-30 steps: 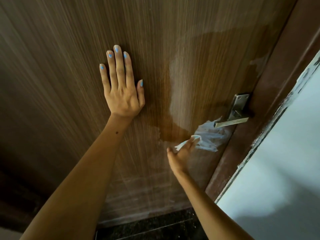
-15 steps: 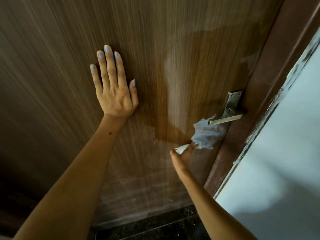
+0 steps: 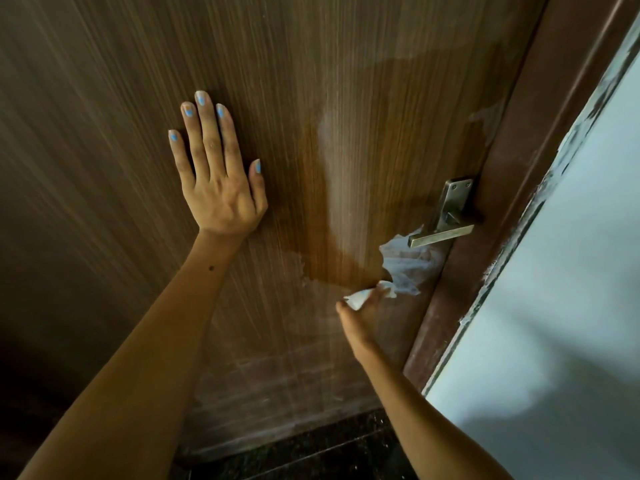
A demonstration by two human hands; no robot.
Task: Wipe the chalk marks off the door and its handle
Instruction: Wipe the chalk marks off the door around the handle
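The right hand (image 3: 360, 318) pinches a crumpled white wipe (image 3: 405, 268) at its lower end and presses the rest of it against the door (image 3: 346, 81), just under the free end of the handle (image 3: 441, 234). Over the last second this hand has slid a little toward the left and downward along the door, and the wipe, which lay tucked beneath the lever, now shows more of itself to the left of the lever's tip, touching it or nearly so. The left hand (image 3: 218, 174) lies flat on the wood with its fingers straight and together, gripping nothing; it has kept its place, bracing the door.

Judging from this, the wiping is working around the handle's underside rather than on the lever itself. A darker, damp-looking patch (image 3: 311, 216) runs down the middle of the door where it seems to have been cleaned. Pale smears (image 3: 277, 368) remain lower down, and a whitish patch (image 3: 485, 116) sits near the door's edge above the handle, so a good part of the job looks unfinished.

No brand, label or writing can be read anywhere on the door, the handle or the wipe.
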